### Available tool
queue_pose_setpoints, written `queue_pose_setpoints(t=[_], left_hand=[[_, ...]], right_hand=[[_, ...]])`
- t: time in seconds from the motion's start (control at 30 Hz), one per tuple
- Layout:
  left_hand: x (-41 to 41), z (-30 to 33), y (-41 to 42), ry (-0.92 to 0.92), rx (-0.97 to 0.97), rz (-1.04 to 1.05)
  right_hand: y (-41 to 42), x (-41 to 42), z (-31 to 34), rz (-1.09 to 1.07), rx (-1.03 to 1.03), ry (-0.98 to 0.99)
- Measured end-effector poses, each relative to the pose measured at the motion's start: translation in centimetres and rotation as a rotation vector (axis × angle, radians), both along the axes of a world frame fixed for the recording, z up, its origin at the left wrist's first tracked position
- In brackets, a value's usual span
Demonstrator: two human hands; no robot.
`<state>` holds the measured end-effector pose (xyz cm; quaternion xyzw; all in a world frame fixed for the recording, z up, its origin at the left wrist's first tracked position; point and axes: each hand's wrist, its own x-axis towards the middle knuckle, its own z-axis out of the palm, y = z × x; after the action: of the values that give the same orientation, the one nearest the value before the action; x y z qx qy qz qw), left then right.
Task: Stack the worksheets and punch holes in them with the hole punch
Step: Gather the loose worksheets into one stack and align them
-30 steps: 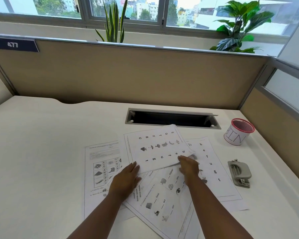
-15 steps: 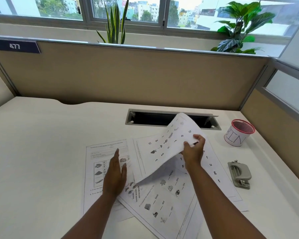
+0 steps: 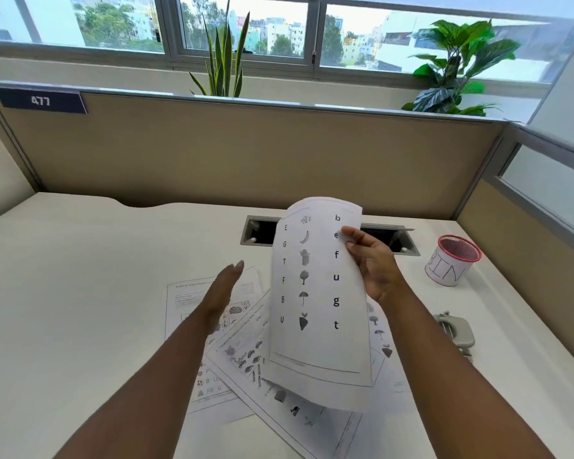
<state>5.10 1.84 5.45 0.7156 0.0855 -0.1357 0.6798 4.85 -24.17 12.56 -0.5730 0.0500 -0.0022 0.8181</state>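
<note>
My right hand (image 3: 373, 263) pinches the right edge of a letter-and-picture worksheet (image 3: 315, 293) and holds it up, nearly upright, above the desk. My left hand (image 3: 222, 293) hovers open and edge-on to the left of that sheet, holding nothing. Several other worksheets (image 3: 212, 309) lie loosely overlapped and askew on the white desk (image 3: 80, 293) under both hands. The grey hole punch (image 3: 456, 332) rests on the desk to the right, apart from the papers and partly hidden behind my right forearm.
A red mesh cup labelled BIN (image 3: 453, 261) stands at the back right. A rectangular cable slot (image 3: 405, 240) opens in the desk behind the held sheet. Beige partition walls (image 3: 246, 154) close the back and right sides.
My right hand has lifted the top worksheet off the pile and turned it upright. My left hand has come off the papers and risen above them.
</note>
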Motion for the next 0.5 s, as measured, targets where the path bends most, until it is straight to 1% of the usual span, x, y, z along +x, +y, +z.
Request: queue_pose_setpoints(t=[0.1, 0.17, 0.23, 0.37, 0.5], left_hand=[[-0.1, 0.2, -0.3, 0.117, -0.051, -0.103], [-0.5, 0.2, -0.4, 0.18, -0.084, -0.166], [-0.8, 0.0, -0.3, 0.18, -0.119, -0.181], [-1.3, -0.5, -0.1, 0.101, -0.152, -0.109], [-1.6, -0.8, 0.7, 0.084, -0.173, 0.039]], right_hand=[[-0.2, -0.1, -0.3, 0.039, 0.078, 0.03], [-0.3, -0.2, -0.7, 0.044, 0.042, 0.044], [-0.1, -0.4, -1.3, 0.03, -0.042, 0.058], [0.4, -1.0, -2.2, 0.012, -0.198, 0.105], [0.4, -1.5, -2.8, -0.011, -0.191, 0.124]])
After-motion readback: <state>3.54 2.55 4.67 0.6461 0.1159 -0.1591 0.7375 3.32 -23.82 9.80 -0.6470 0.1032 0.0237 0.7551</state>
